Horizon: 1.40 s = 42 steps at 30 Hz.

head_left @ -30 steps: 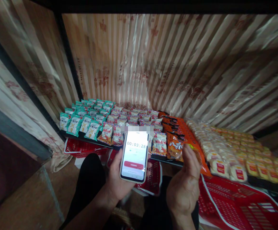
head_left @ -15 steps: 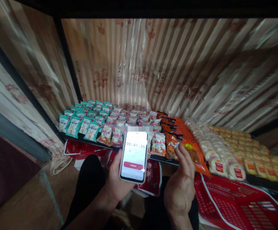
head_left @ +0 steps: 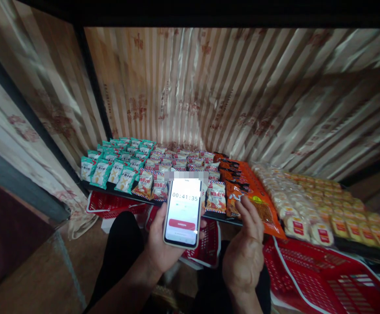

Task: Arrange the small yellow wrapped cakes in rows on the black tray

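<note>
My left hand is wrapped round a smartphone, whose lit screen faces me and reads 00:41:35 above a red button. To the right of the phone, my right hand hovers with its fingers extended, holding nothing. Beyond its fingertips lie orange snack bags on a low black shelf. Behind the phone stand rows of white and red snack packets, partly covered by it. Teal and white packets fill the shelf's left end.
Clear-wrapped round white cakes and yellow packaged cakes occupy the shelf's right side. Red plastic baskets sit below the shelf. A striped curtain hangs behind, with a black metal post at the left.
Both hands and the phone hold nearly the same position; the right hand has shifted very slightly left. The timer reading is unchanged.
</note>
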Tool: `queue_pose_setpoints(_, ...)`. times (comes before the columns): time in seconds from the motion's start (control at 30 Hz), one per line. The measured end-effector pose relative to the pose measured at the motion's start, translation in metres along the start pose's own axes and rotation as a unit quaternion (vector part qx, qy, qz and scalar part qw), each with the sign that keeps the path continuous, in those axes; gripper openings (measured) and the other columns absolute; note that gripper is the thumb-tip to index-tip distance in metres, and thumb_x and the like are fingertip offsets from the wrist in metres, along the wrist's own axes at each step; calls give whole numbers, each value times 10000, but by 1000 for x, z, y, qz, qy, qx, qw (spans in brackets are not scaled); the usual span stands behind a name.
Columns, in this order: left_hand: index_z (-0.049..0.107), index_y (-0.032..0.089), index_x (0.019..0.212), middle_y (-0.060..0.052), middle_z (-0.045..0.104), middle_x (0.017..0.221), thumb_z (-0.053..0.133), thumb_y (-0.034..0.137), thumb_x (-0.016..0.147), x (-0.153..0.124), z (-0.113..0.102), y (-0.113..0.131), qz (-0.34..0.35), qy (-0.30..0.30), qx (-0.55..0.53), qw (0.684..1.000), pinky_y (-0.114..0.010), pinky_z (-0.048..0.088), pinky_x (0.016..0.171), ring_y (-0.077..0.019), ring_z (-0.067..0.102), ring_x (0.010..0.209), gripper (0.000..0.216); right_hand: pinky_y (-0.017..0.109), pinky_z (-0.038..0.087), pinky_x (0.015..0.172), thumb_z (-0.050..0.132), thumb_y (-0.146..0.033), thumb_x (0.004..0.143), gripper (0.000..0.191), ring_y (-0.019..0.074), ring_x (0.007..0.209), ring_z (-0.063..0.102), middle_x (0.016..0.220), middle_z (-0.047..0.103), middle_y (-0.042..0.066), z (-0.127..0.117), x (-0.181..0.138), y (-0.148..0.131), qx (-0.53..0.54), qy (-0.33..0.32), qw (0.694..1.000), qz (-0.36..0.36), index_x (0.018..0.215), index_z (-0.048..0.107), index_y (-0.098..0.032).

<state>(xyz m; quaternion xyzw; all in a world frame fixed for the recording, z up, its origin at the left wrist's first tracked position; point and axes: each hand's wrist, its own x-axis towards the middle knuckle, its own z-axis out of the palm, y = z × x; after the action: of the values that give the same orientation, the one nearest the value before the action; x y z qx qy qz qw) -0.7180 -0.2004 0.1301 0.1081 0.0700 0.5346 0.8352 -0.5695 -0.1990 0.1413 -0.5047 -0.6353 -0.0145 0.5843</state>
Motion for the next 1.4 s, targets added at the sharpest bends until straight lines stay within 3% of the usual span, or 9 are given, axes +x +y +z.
queue_pose_setpoints(0.6, 486, 134, 1331, -143, 631, 1196, 363, 559, 893, 0, 4, 3, 2, -1, -1, 1000, -372, 460, 849, -256, 632, 973, 622, 523, 285, 1035, 137, -538, 936, 585, 264, 1287, 398, 1391, 448, 84, 2, -4, -4, -2, -14, 1000, 9, 1298, 505, -263)
queue_pose_setpoints(1.4, 579, 129, 1235, -144, 652, 1160, 309, 545, 914, -7, 6, -21, 52, 13, -27, 998, -364, 475, 809, -249, 652, 918, 591, 489, 299, 1045, 163, -525, 942, 569, 264, 1292, 394, 1399, 431, 75, -8, -5, 6, 54, -66, 996, 1, 1263, 540, -247)
